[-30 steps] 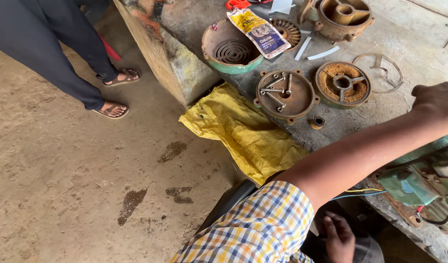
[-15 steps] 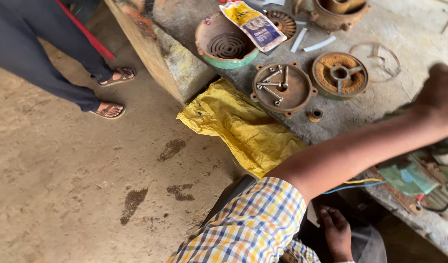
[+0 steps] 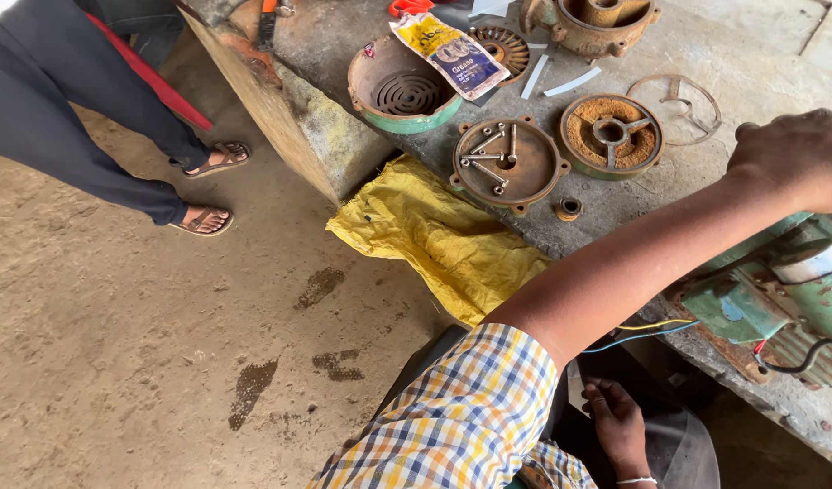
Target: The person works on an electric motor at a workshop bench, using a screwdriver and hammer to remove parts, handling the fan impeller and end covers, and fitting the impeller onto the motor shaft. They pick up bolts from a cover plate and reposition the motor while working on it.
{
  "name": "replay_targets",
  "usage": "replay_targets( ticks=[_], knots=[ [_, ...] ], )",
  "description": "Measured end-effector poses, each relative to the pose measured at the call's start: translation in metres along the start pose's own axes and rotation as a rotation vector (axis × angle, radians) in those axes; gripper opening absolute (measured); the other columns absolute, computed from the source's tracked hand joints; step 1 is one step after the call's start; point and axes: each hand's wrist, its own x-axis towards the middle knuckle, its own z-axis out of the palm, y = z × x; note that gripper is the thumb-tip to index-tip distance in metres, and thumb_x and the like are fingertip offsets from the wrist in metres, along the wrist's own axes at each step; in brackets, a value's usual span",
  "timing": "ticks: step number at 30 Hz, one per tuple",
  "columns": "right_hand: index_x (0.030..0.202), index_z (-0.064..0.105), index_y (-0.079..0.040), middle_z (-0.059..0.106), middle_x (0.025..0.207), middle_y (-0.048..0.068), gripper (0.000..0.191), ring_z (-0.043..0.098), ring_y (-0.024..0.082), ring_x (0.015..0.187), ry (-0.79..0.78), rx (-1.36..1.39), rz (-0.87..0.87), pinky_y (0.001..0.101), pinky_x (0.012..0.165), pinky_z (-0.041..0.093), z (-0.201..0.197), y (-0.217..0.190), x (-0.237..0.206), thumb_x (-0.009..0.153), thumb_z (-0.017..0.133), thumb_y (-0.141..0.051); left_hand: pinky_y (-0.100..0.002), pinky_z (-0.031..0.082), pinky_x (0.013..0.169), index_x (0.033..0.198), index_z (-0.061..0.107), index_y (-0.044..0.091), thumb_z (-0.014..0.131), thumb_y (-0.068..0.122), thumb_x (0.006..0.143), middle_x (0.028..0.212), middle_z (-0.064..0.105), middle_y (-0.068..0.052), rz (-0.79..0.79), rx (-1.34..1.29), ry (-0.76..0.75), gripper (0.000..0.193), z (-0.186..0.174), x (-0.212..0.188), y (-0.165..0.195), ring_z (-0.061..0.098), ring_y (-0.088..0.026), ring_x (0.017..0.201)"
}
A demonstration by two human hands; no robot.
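Head view, single camera looking down. The person's arm in a checked sleeve crosses from bottom centre to the right edge, where one hand [image 3: 801, 158] rests fist-like, fingers curled under, on top of the green motor body [image 3: 778, 290] at right of frame; which hand it is cannot be told with certainty, though the reach suggests the left, and whether it grips anything under the knuckles cannot be told. The other hand [image 3: 620, 426] lies low at bottom centre-right, fingers loosely open on dark cloth, holding nothing. The motor sits at the near edge of the concrete surface [image 3: 362, 136], probably so its loose yellow and blue wires [image 3: 647, 330] hang free. Removed parts are laid out in the upper middle: a rusty end cover [image 3: 506, 163] used as a tray for long bolts, a second cover [image 3: 611, 134] beside it, a small bearing ring [image 3: 568, 209] just below them, a green-rimmed fan cover [image 3: 402, 86] with a grease pouch [image 3: 448, 52] leaning over its rim. A yellow sack [image 3: 434, 240] drapes off the surface edge. A bystander's sandalled feet [image 3: 208, 190] stand upper left on the floor. Against the earlier frames: the parts sit lower in frame, and the fist has shifted leftward.
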Motion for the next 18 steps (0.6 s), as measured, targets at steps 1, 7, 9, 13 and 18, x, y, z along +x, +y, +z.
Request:
replay_targets(
  ticks=[1, 7, 9, 13, 18],
  knots=[
    [0.114, 0.073, 0.001, 0.075, 0.088, 0.008, 0.026, 0.067, 0.013, 0.073, -0.006, -0.017, -0.004, 0.0285, 0.067, 0.053, 0.0, -0.001, 0.0, 0.098, 0.067, -0.018, -0.053, 0.052, 0.092, 0.101, 0.074, 0.016, 0.064, 0.038, 0.075, 0.104, 0.078, -0.005, -0.006, 0.015, -0.016, 0.036, 0.002, 0.002, -0.001, 0.076, -0.024, 0.101],
    [0.116, 0.073, -0.001, 0.075, 0.087, 0.007, 0.027, 0.068, 0.014, 0.071, -0.022, -0.102, -0.007, 0.0294, 0.068, 0.054, 0.003, -0.003, -0.002, 0.097, 0.067, -0.019, -0.06, 0.048, 0.089, 0.127, 0.06, 0.018, 0.056, 0.043, 0.082, 0.1, 0.076, -0.005, 0.015, 0.092, 0.044, 0.051, 0.008, 0.009, -0.001, 0.076, -0.025, 0.096],
    [0.115, 0.073, -0.002, 0.075, 0.087, 0.007, 0.027, 0.067, 0.013, 0.072, -0.044, -0.062, -0.027, 0.0289, 0.068, 0.054, 0.001, -0.003, -0.002, 0.096, 0.067, -0.019, -0.063, 0.046, 0.087, 0.137, 0.048, 0.015, 0.051, 0.047, 0.085, 0.092, 0.074, -0.007, 0.01, 0.057, 0.144, 0.062, 0.009, 0.007, 0.002, 0.074, -0.028, 0.089],
    [0.114, 0.073, -0.001, 0.075, 0.085, 0.007, 0.027, 0.066, 0.012, 0.073, -0.039, -0.048, -0.057, 0.0288, 0.068, 0.054, -0.003, -0.004, -0.002, 0.095, 0.069, -0.021, -0.067, 0.046, 0.092, 0.143, 0.04, 0.017, 0.04, 0.052, 0.094, 0.095, 0.074, -0.011, 0.037, 0.1, 0.314, 0.06, 0.018, 0.004, 0.009, 0.074, -0.033, 0.09],
    [0.112, 0.073, -0.001, 0.076, 0.086, 0.006, 0.027, 0.068, 0.013, 0.072, -0.031, -0.073, -0.013, 0.0293, 0.069, 0.055, -0.005, -0.008, -0.004, 0.094, 0.069, -0.021, -0.062, 0.05, 0.085, 0.147, 0.041, 0.023, 0.029, 0.06, 0.096, 0.115, 0.07, -0.017, 0.087, 0.207, 0.353, 0.064, 0.03, 0.011, 0.002, 0.07, -0.039, 0.105]
  ],
)
